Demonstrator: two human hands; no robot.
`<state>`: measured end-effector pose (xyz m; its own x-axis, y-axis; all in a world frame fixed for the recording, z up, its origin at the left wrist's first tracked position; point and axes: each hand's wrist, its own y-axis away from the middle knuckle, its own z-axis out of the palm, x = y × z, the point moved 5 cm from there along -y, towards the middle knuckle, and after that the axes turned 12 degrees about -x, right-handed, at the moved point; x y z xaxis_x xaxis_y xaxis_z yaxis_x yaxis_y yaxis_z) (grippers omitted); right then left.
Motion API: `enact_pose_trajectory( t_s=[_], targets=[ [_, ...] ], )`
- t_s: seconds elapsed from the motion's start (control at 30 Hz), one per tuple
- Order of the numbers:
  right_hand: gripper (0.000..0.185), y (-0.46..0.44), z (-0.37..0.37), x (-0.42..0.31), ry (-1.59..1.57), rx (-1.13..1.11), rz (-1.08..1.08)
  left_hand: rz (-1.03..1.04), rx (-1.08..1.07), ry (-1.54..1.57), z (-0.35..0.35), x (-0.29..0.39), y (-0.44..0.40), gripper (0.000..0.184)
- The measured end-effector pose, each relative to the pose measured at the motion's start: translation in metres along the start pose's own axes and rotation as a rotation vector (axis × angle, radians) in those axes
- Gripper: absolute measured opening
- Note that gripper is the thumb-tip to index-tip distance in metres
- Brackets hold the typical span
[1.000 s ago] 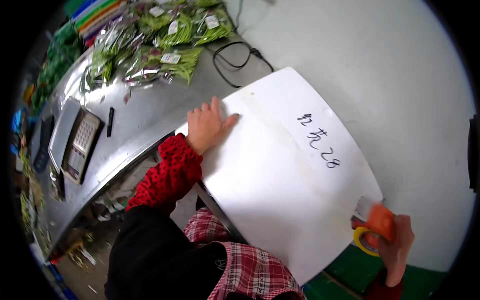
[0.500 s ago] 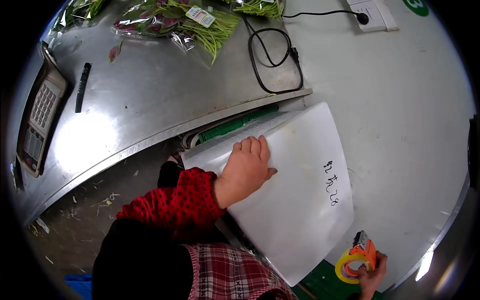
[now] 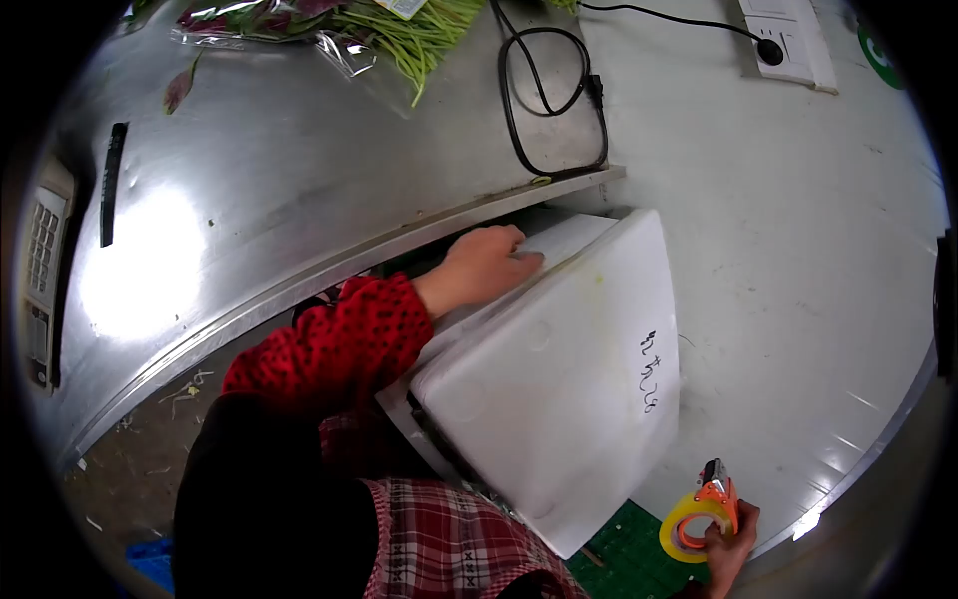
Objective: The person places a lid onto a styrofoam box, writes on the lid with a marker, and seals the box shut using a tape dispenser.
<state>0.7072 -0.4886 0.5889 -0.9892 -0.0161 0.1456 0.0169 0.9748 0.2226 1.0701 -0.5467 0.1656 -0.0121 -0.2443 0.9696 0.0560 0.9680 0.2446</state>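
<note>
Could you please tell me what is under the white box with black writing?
A green surface shows past the lower edge of the white box; whatever is directly underneath is covered.

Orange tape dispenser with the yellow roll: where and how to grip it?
Probably the lower end of the orange tape dispenser, coming from the lower right of the view, where the right hand holds it. The grey metallic head points up the view and the round yellow tape roll bulges left, so that approach should keep the hand off the head.
</note>
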Motion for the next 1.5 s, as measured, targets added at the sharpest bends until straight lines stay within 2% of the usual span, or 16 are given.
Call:
enact_pose_trajectory(
  t_s=[0.1, 0.17, 0.37, 0.47, 0.6, 0.7, 0.83, 0.97, 1.03, 1.1, 1.23, 1.3, 1.33, 1.37, 1.43, 1.5],
  targets=[
    [0.039, -0.004, -0.005, -0.003, 0.032, -0.024, -0.055, 0.125, -0.017, 0.0, 0.022, 0.004, -0.022, 0.035],
    [0.038, -0.007, -0.005, -0.001, 0.041, -0.038, -0.028, 0.349, -0.008, 0.2, 0.024, 0.015, -0.026, 0.033],
    [0.04, -0.012, 0.001, 0.014, -0.034, -0.114, 0.025, 0.244, -0.394, 0.805, 0.017, 0.033, -0.043, 0.025],
    [0.04, -0.015, 0.004, 0.028, -0.052, -0.108, 0.039, 0.226, -0.344, 0.46, 0.015, 0.038, -0.042, 0.017],
    [0.038, -0.009, 0.009, 0.056, -0.052, -0.122, 0.089, 0.38, -0.099, 0.496, -0.011, 0.064, -0.023, 0.015],
    [0.035, -0.007, 0.02, 0.097, -0.042, -0.117, 0.135, 0.431, -0.081, 0.548, -0.035, 0.094, -0.009, 0.016],
    [0.038, 0.004, 0.048, 0.147, -0.171, -0.127, 0.172, 0.376, -0.109, 0.439, -0.03, 0.111, -0.013, 0.014],
    [0.039, 0.013, 0.076, 0.145, -0.309, -0.188, 0.224, 0.52, 0.138, 0.204, -0.052, 0.117, -0.018, 0.017],
    [0.038, 0.02, 0.091, 0.153, -0.415, -0.216, 0.208, 0.404, 0.004, 0.248, -0.053, 0.119, -0.018, 0.019],
    [0.038, 0.021, 0.101, 0.153, -0.419, -0.212, 0.198, 0.261, -0.179, 0.658, -0.043, 0.115, -0.022, 0.019],
    [0.037, 0.024, 0.124, 0.172, -0.441, -0.19, 0.178, 0.318, -0.229, 0.61, -0.033, 0.11, -0.033, 0.019],
    [0.037, 0.027, 0.137, 0.168, -0.25, -0.262, 0.265, 0.317, -0.089, 1.045, -0.04, 0.103, -0.04, 0.022],
    [0.036, 0.03, 0.141, 0.163, -0.112, -0.237, 0.304, 0.311, -0.154, 1.085, -0.035, 0.089, -0.049, 0.025],
    [0.036, 0.029, 0.147, 0.165, -0.113, -0.239, 0.295, 0.313, -0.145, 1.082, -0.034, 0.083, -0.051, 0.025],
    [0.036, 0.04, 0.157, 0.17, 0.039, -0.319, 0.218, 0.047, -0.249, 0.835, -0.015, 0.069, -0.054, 0.027],
    [0.035, 0.044, 0.157, 0.153, 0.047, -0.351, 0.241, 0.03, -0.252, 0.738, -0.002, 0.065, -0.062, 0.031]
  ],
)
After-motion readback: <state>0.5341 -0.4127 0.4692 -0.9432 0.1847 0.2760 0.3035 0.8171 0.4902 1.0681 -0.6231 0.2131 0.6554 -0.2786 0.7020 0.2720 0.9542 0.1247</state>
